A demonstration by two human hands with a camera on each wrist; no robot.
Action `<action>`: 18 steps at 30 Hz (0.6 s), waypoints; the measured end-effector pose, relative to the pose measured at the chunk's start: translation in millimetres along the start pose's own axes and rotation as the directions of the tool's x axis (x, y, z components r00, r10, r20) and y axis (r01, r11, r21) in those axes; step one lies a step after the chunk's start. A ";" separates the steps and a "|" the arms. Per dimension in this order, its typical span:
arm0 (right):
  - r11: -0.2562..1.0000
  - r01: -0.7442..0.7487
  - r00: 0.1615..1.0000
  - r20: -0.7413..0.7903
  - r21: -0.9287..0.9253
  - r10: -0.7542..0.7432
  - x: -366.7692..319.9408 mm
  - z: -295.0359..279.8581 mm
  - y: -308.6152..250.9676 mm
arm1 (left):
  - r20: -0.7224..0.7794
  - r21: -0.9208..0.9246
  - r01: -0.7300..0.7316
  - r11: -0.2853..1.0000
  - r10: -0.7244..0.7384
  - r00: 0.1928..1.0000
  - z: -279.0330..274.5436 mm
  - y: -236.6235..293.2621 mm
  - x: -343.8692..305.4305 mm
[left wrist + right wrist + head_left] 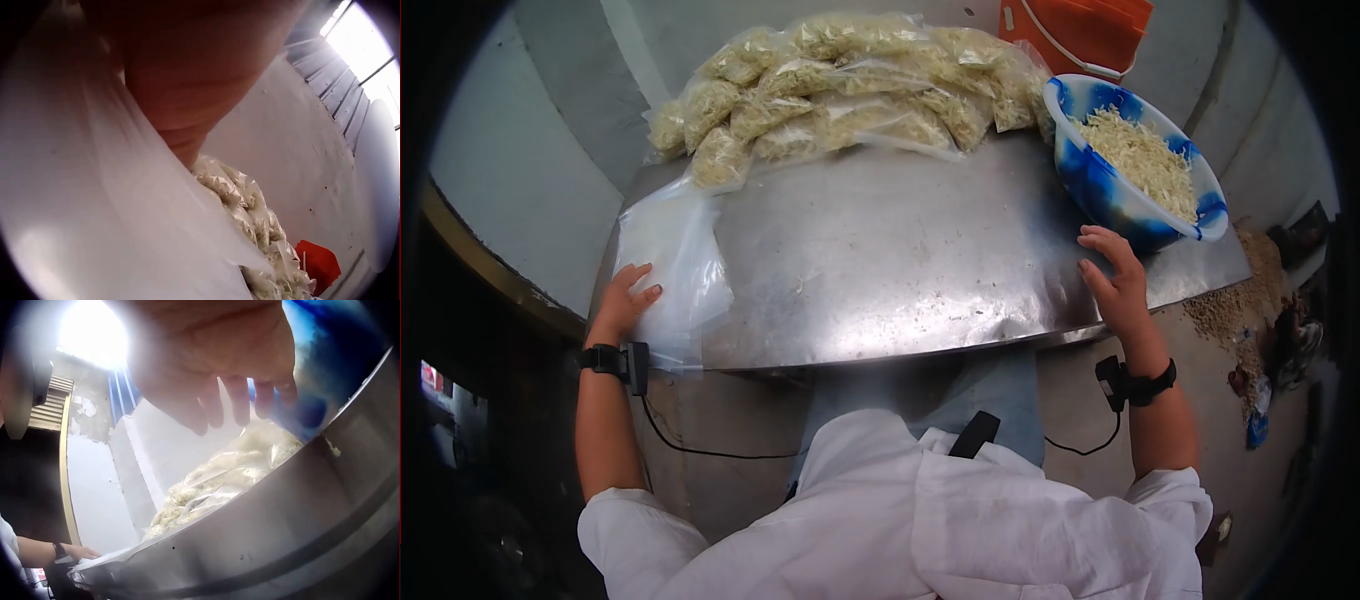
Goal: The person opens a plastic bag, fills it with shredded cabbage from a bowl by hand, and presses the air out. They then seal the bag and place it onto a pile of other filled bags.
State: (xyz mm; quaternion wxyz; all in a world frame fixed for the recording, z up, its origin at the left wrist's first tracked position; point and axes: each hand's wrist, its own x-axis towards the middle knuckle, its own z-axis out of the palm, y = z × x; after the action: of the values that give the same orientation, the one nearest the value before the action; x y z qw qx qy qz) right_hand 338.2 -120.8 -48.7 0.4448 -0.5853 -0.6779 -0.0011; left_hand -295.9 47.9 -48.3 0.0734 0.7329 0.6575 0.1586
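Note:
My left hand (624, 298) rests on a stack of clear plastic bags (675, 265) at the left end of the metal table. In the left wrist view the bags (125, 212) spread beneath the palm. Over the right front part of the table hovers my right hand (1120, 280), fingers loosely bent with nothing in them. Just beyond it stands a blue and white basin (1090, 180) holding pale shreds (1140, 160). The right wrist view shows the fingers (237, 400) spread in front of the basin's blue side (312, 412).
Filled bags (820, 90) of pale shreds are piled along the back of the metal table (880, 250). An orange bucket (1080, 35) with a white handle stands behind the basin. Loose debris (1240, 310) lies on the floor at the right.

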 end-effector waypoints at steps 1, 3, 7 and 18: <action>1.000 0.004 1.000 -0.005 0.003 -0.004 -2.1 2.6 2.0 | -0.047 -0.092 0.010 0.996 -0.014 0.999 3.6 -10.5 3.7; 0.997 -0.040 0.998 -0.053 0.070 0.044 -6.4 6.9 4.4 | -0.091 -0.183 0.017 0.983 -0.034 0.995 7.7 -20.3 6.7; 0.992 -0.055 0.997 -0.052 0.116 0.062 -11.2 14.5 8.3 | -0.224 -0.140 -0.116 0.983 0.082 0.971 11.5 -17.4 8.2; 0.922 -0.099 0.978 -0.135 0.374 0.160 -14.6 26.9 23.1 | -0.064 -0.520 0.217 0.826 -0.291 0.955 -14.4 -0.9 21.9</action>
State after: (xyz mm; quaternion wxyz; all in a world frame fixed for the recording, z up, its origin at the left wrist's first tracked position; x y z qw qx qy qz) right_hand 339.2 -111.0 -85.7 0.5987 -0.5339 -0.5874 0.1067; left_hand -299.6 68.2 -32.1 0.2376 0.5804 0.6878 0.3655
